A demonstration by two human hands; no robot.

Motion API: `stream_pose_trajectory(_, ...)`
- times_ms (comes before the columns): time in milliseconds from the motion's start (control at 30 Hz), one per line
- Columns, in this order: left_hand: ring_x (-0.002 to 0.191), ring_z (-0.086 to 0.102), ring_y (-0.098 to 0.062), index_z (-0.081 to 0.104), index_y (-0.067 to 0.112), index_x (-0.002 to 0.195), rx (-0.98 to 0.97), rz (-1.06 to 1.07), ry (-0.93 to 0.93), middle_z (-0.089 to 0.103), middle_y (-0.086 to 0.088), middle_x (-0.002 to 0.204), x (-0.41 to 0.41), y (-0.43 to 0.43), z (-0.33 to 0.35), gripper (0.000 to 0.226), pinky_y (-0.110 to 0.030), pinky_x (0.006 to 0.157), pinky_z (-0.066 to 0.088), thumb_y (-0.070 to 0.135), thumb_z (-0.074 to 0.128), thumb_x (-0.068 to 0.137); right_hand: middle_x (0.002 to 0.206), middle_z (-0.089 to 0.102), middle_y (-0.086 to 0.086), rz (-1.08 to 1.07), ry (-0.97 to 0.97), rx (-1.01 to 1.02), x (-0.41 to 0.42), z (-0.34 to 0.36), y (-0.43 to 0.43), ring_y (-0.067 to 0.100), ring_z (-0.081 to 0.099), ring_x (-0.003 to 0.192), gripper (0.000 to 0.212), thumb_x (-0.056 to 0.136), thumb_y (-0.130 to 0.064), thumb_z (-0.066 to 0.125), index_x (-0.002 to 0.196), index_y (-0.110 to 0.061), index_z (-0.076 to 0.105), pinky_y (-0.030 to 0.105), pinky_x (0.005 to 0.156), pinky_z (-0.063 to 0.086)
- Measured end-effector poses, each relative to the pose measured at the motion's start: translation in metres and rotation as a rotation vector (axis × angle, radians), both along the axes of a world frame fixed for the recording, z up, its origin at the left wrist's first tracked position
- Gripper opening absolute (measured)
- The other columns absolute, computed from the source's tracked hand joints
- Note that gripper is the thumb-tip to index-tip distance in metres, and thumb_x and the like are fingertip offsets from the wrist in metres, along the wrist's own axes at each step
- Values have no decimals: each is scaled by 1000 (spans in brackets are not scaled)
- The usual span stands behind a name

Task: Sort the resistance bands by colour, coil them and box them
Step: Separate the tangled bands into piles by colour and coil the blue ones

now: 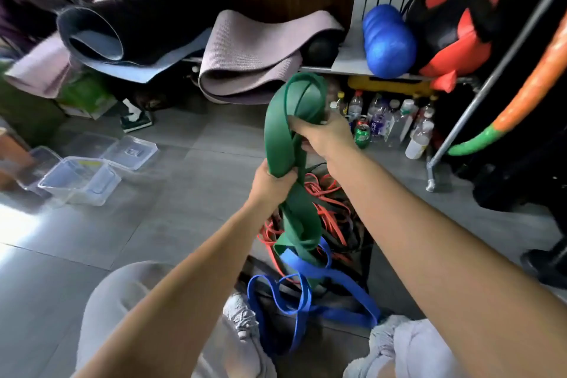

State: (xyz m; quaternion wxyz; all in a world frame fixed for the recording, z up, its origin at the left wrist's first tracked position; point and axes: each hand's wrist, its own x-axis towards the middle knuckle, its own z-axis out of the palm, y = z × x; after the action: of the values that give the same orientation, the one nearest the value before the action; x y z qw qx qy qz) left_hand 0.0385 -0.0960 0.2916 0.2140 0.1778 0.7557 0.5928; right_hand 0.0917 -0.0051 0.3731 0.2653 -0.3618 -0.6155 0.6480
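Green resistance band [277, 144], folded into wide loops, is held up above the grey floor [184, 169]. Its lower part is clenched in the left grip [271, 182], and its upper loops are grasped by the right grip [325, 135]. Its tail is trailed down into a tangled heap of orange bands [334, 212] and blue bands [337, 313], possibly black ones too. Clear plastic boxes [79, 181] are set on the floor, well apart to the left.
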Motion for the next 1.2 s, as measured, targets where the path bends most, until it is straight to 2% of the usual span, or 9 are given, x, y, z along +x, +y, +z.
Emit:
stream_pose_trajectory(100, 79, 56, -18, 56, 15, 94, -11, 58, 72, 60, -4, 87, -32, -1, 15, 14, -22, 63, 47, 8, 62, 84, 119, 60, 11, 12, 54, -212, 3, -6, 20, 21, 64, 99, 73, 69, -22, 82, 127, -5, 42, 35, 93, 52)
stream_pose_trajectory(200, 73, 53, -12, 53, 15, 100, 21, 89, 137, 57, 3, 80, -70, -8, 39, 20, -9, 52, 42, 8, 62, 84, 122, 57, 8, 37, -131, -163, 14, -26, 26, 20, 64, 100, 79, 71, -34, 80, 134, -10, 39, 38, 94, 51)
stream_pose_trajectory(367, 75, 55, -11, 54, 17, 107, -10, 163, 253, 58, 5, 85, -124, -22, 69, 26, -5, 53, 41, 12, 64, 84, 120, 61, 21, 59, -328, -226, 34, -77, 15, 34, 60, 110, 57, 83, -28, 70, 127, -1, 48, 47, 98, 47)
stream_pose_trajectory(500, 81, 58, -11, 55, 11, 117, 7, 223, 282, 60, 3, 93, -162, -33, 86, 35, -14, 67, 48, 12, 65, 83, 90, 61, 6, 110, -438, -247, 37, -128, 10, 16, 59, 73, 45, 86, -35, 66, 115, -2, 59, 27, 65, 49)
stream_pose_trajectory(633, 68, 52, 0, 47, 26, 90, -14, 233, 338, 53, 13, 79, -192, -45, 84, 23, -11, 64, 45, 9, 63, 84, 90, 53, 9, 110, -532, -282, 32, -166, 4, 16, 51, 67, 48, 87, -27, 65, 119, 7, 53, 25, 57, 40)
stream_pose_trajectory(700, 76, 55, -12, 45, 27, 82, -108, 211, 379, 55, 5, 82, -206, -52, 68, 24, -24, 73, 46, 12, 63, 83, 86, 51, 12, 128, -573, -248, 31, -183, -3, 21, 49, 67, 45, 87, -25, 66, 115, 9, 55, 25, 54, 36)
stream_pose_trajectory(800, 87, 56, -22, 50, 20, 103, -308, 146, 365, 58, -7, 97, -223, -63, 18, 25, -33, 74, 48, 17, 65, 83, 73, 48, 12, 166, -639, -222, 26, -207, -12, 22, 46, 63, 29, 84, -24, 68, 100, 0, 62, 32, 55, 34)
stream_pose_trajectory(967, 92, 62, -33, 55, 9, 106, -630, 65, 300, 64, -15, 97, -240, -86, -79, 31, -38, 78, 49, 27, 63, 82, 66, 57, 11, 352, -880, -14, 20, -259, -30, 27, 58, 63, 44, 77, -36, 71, 88, 6, 63, 44, 70, 50)
stream_pose_trajectory(1200, 94, 60, -36, 56, 7, 102, -948, 12, 191, 63, -18, 103, -275, -111, -164, 38, -37, 76, 50, 32, 68, 75, 126, 59, 8, 603, -981, -6, -8, -318, -55, 21, 57, 113, 51, 82, -35, 67, 124, -10, 55, 26, 92, 42)
